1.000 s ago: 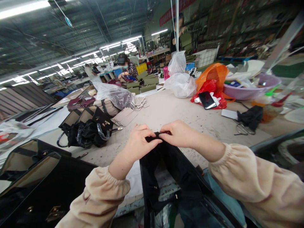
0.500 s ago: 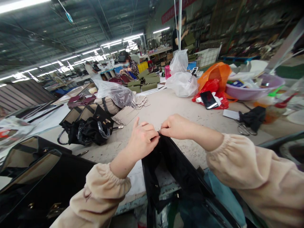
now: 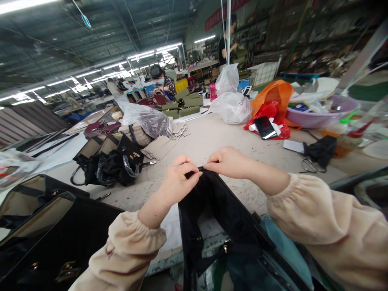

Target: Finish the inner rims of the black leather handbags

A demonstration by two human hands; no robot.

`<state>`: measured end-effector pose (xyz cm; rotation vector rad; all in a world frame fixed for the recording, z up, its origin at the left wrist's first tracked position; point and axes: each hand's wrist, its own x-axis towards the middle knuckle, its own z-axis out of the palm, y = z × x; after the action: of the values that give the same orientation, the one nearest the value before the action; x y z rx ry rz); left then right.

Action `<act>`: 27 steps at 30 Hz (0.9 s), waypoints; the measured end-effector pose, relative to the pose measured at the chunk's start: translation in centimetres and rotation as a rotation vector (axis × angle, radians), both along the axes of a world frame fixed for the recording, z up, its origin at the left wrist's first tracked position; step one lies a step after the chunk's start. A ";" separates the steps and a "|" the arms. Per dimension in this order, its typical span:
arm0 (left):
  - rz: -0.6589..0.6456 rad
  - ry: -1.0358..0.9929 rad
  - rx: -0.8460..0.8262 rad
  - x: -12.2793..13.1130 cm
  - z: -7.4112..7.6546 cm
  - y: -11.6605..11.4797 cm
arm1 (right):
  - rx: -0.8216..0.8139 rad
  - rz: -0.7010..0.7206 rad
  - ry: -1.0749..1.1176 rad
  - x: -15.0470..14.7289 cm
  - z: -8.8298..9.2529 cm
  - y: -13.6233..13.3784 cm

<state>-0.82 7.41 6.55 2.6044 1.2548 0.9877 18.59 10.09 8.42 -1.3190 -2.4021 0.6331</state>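
Observation:
A black bag piece, open in the middle, hangs from both hands at the table's near edge. Its far rim is pinched on the left by my left hand, thumb against fingers. Just to the right, my right hand pinches the same edge between thumb and fingertips. Small metal fittings show on the lower part of the piece, which runs down over the table edge. Below it, dark material and a teal cloth are partly hidden.
Black bags stand at near left, with more black bag parts behind them. Tan card pieces lie beyond. Right of centre are a phone, scissors, a purple basin and a glue bottle. A co-worker sits farther back.
My hands have moved slightly apart along the rim, so more of its edge shows between them. The left fingers, one raised earlier, are now curled in. The bag piece's opening looks wider.

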 end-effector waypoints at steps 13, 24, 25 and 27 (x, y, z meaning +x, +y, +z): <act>0.048 -0.121 -0.159 -0.1 -0.5 -0.2 | 0.120 -0.043 -0.156 -0.2 -0.1 -2.6; 0.047 -0.044 -0.106 0.3 -0.4 0.0 | 0.166 -0.186 -0.291 -0.4 -0.9 -3.3; 0.045 -0.033 -0.101 0.4 -0.4 0.0 | 0.166 -0.185 -0.296 -0.4 -1.0 -3.3; 0.037 -0.026 -0.099 0.5 -0.3 0.1 | 0.170 -0.175 -0.300 -0.5 -1.1 -3.2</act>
<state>-0.32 7.48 6.21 2.4955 1.3151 0.9363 18.12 6.86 7.32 -1.6217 -2.4618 0.1884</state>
